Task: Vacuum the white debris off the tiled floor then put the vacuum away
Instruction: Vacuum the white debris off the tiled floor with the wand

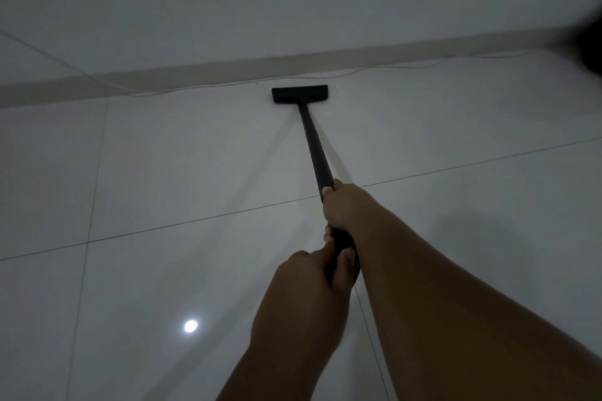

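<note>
A black vacuum wand (pixel 314 143) runs from my hands out to its flat black floor head (pixel 300 94), which rests on the white tiled floor (pixel 182 166) close to the skirting. My right hand (pixel 342 207) grips the wand higher up the tube. My left hand (pixel 312 273) grips the thicker black handle just behind it. A tiny white speck (pixel 337 87) lies beside the head's right end. The vacuum's body is out of sight.
A beige skirting board (pixel 195 73) and white wall run across the far side. A thin white cable (pixel 374 70) lies along the floor by the skirting, just behind the floor head. A dark blurred shape (pixel 591 42) sits at the right edge. A lamp's reflection (pixel 191 326) glares on the tiles.
</note>
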